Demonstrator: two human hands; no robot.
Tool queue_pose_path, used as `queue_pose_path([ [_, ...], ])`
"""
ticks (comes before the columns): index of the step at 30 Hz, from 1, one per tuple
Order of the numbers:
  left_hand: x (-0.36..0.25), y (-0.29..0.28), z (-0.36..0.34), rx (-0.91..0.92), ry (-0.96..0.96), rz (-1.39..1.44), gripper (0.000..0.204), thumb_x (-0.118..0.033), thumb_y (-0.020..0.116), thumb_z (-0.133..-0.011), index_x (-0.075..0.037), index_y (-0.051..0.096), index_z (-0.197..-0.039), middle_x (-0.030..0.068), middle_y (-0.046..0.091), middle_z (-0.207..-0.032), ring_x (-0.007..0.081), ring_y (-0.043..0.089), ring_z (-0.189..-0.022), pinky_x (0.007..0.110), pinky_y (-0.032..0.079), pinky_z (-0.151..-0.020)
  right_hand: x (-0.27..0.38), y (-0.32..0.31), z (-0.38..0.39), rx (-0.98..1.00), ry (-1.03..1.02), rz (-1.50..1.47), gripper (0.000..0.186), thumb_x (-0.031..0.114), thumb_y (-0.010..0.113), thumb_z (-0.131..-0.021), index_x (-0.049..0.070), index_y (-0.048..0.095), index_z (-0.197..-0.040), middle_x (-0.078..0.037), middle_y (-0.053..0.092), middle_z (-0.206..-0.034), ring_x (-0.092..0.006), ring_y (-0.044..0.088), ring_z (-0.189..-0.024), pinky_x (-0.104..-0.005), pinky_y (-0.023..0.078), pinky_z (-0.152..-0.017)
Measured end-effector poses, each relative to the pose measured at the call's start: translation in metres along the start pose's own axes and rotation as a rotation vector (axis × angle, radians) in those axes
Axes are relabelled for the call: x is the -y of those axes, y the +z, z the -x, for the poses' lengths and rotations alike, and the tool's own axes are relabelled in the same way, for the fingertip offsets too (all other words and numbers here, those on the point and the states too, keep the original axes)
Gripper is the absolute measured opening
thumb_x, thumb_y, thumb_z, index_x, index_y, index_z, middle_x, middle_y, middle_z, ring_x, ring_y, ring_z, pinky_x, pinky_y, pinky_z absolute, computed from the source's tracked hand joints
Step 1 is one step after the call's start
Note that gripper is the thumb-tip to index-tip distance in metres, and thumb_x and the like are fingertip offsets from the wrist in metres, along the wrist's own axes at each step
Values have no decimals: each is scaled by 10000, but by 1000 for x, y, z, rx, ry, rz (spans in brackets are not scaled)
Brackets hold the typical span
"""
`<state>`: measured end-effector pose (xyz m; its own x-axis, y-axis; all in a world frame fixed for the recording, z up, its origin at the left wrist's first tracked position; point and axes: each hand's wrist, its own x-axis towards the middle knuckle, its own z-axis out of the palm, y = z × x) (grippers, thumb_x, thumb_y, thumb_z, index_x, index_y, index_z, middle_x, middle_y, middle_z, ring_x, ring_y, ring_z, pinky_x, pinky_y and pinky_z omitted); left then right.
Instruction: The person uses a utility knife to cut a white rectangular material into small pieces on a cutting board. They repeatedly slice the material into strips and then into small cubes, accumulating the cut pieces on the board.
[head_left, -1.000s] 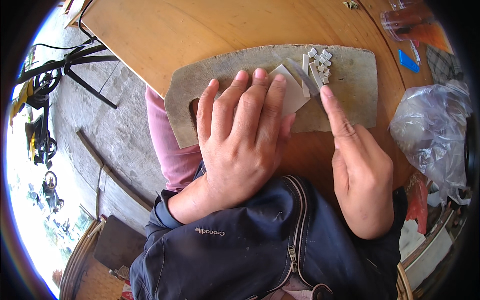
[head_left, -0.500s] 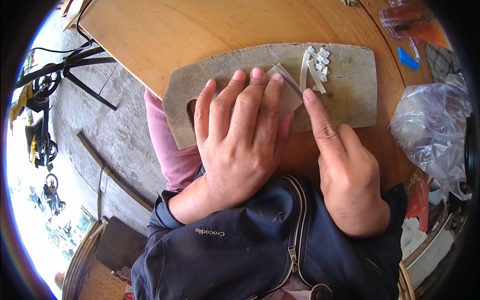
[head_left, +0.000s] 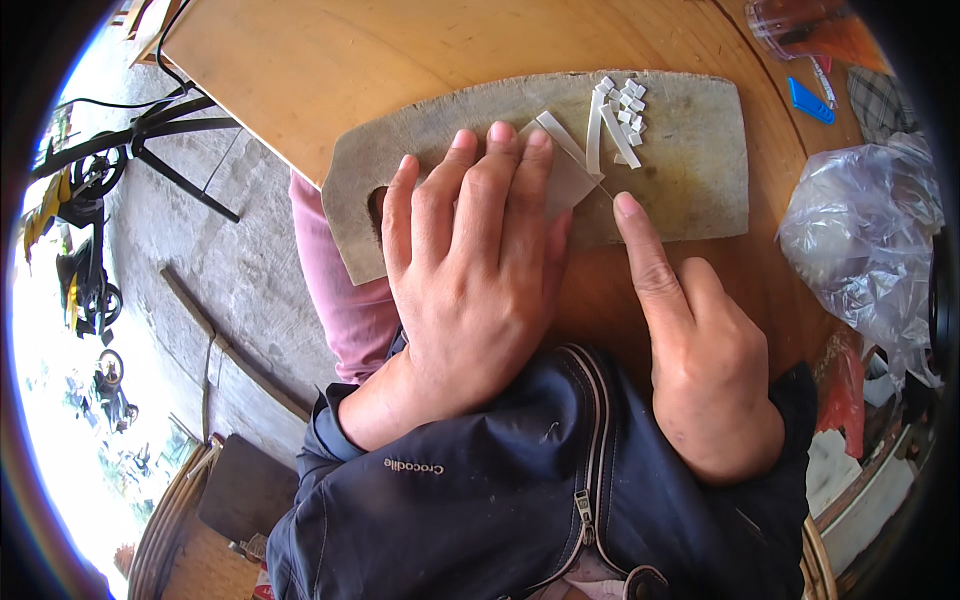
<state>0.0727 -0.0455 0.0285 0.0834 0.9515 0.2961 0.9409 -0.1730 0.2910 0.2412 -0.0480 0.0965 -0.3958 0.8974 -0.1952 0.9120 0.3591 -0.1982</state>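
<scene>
White sheet (head_left: 573, 188) on the board (head_left: 695, 190), left hand (head_left: 465, 255) over it, fingers slightly spread! Right hand (head_left: 705, 370) curls round the knife (head_left: 607, 191), index stretched. Tuck left fingertips back, keep strips (head_left: 620, 138) even.

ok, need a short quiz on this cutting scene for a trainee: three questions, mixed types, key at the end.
1. The left hand rests on: A) a bag B) the white slab C) a blue object?
2. True or false: the cubes lie to the right of the slab.
3. Which finger of the right hand is stretched toward the board?

Key: 1. B. 2. True. 3. The index finger.
</scene>
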Motion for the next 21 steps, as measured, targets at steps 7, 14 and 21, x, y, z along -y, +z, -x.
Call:
queue_pose_path([
  [7,3,8,3,-38,32,-23,573,-222,775,-808,-59,644,-1341,103,606,-1340,297,583,-1248,536,423,-1079,-11,-19,8,84,0,-19,761,-110,600,-815,156,537,-1525,-122,445,-774,-288,559,-623,-429,492,-621],
  [14,7,11,5,-80,36,34,532,-224,765,-833,-50,652,-1323,110,625,-1333,288,597,-1241,528,425,-1082,-30,-43,11,163,-10,-57,737,-140,561,-816,134,563,-1501,-150,459,-750,-299,565,-639,-428,481,-636],
  [21,2,8,9,-89,14,29,467,-208,754,-874,-62,665,-1309,101,656,-1342,296,612,-1262,494,433,-1095,-25,-34,-8,30,-109,-259,582,-179,495,-892,-48,541,-1457,-195,707,-1231,-250,663,-831,-330,537,-777],
])
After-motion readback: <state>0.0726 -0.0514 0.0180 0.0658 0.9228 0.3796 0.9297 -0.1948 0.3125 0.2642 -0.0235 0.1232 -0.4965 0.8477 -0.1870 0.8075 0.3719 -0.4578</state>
